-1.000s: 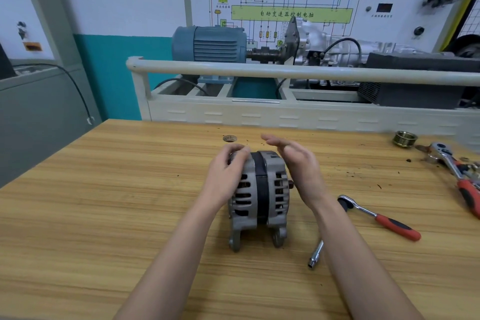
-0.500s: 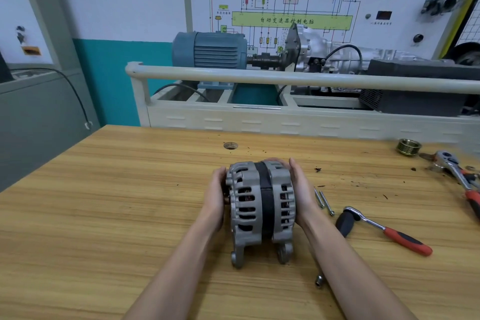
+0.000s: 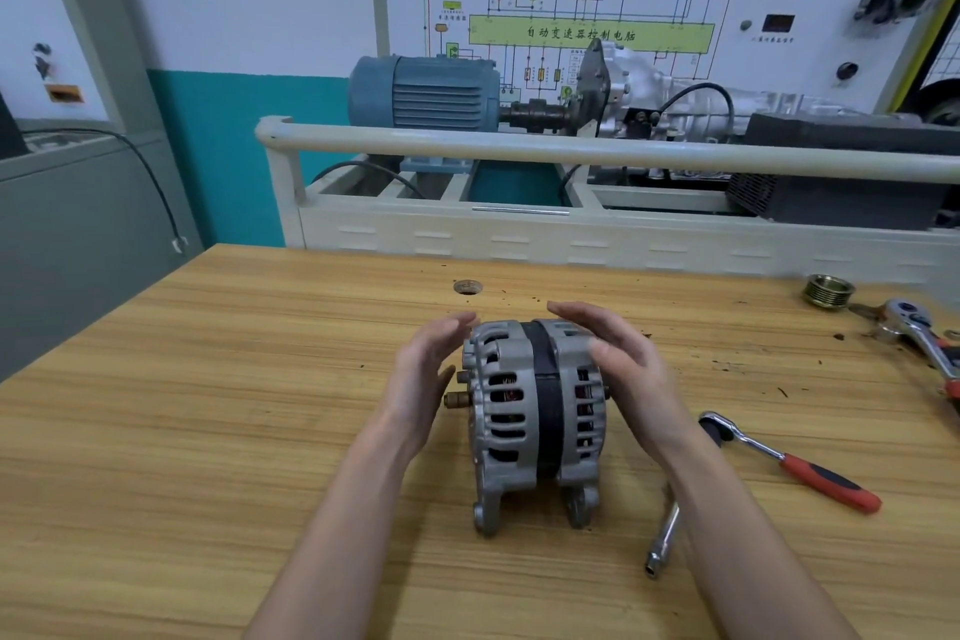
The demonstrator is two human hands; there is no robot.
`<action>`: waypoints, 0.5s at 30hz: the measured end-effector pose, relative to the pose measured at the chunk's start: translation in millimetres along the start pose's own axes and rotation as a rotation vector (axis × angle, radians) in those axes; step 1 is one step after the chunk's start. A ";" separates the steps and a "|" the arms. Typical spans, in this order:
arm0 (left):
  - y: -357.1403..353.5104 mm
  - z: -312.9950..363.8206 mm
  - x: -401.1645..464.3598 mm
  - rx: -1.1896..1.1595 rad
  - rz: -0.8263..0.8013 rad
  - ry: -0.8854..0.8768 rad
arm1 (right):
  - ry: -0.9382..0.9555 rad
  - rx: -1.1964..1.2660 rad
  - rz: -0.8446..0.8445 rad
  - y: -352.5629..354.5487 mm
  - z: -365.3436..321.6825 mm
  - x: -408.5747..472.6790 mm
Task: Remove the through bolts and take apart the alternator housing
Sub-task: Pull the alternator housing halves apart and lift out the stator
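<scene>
Alternator (image 3: 535, 418) stands on its mounting lugs at bench centre, shaft axis running 9 to 3 o'clock. Both grey housing halves are seated against the dark stator band (image 3: 548, 411); no gap visible, so separation is not done. No through bolts can be made out from this angle; whether all are out cannot be told.

Left hand (image 3: 423, 374) at the alternator's 9 o'clock, fingers straight and spread, holding nothing, just off the casting. Right hand (image 3: 623, 369) at 3 o'clock, fingers likewise extended and wide, close to or brushing the right half; contact uncertain.

Judgement: remaining work is pulling the halves apart.

Surroundings on wooden bench (image 3: 208, 431): red-handled ratchet (image 3: 795, 463) at 3 o'clock, extension bar (image 3: 662, 543) at 5 o'clock, pulley (image 3: 827, 291) and second ratchet (image 3: 922, 333) at 2 o'clock. Nothing blocks either hand.
</scene>
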State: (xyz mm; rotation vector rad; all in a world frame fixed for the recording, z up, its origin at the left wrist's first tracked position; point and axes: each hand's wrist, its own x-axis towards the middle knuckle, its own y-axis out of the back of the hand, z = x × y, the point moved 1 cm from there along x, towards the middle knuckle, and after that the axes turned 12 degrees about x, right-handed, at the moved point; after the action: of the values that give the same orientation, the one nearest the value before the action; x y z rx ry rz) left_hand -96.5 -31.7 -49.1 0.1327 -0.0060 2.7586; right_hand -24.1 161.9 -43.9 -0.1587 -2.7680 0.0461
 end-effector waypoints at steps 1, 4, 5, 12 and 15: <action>-2.2 2.1 -2.9 0.057 -0.040 -0.022 | 0.001 -0.041 -0.038 -2.7 -1.5 -1.8; -9.1 9.6 -7.6 0.221 -0.068 -0.066 | 0.027 -0.146 -0.072 -9.8 -4.7 -4.2; -12.1 13.9 -5.7 0.282 -0.055 -0.062 | 0.044 -0.156 -0.067 -11.6 -5.8 -3.9; -22.7 26.4 7.9 0.583 -0.104 -0.117 | 0.091 -0.201 -0.090 -13.0 -6.1 -5.0; -23.6 20.7 3.6 0.529 -0.015 -0.143 | 0.003 -0.145 -0.168 -2.2 -3.3 -5.6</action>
State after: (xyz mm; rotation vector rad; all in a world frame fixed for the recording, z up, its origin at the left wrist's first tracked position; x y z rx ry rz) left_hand -89.1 -8.8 -28.5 0.4648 0.6826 2.6612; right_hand -17.9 159.1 -42.6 0.0365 -2.7708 -0.1985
